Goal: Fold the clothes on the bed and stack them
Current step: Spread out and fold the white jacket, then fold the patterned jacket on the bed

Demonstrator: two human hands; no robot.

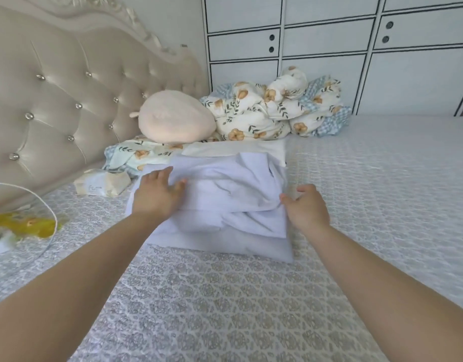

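Here we have one white garment (225, 205) on the bed (355, 205), half folded, lying between our two hands. Our left hand (157, 194) presses flat on its left side, fingers straight; our right hand (306, 207) pinches its right edge. One cream cloth (251, 150) lies just behind.

Tufted beige headboard (55, 105), white black-lined cabinet wall (329, 48), patterned grey bedspread (382, 178), soft, probably daylight
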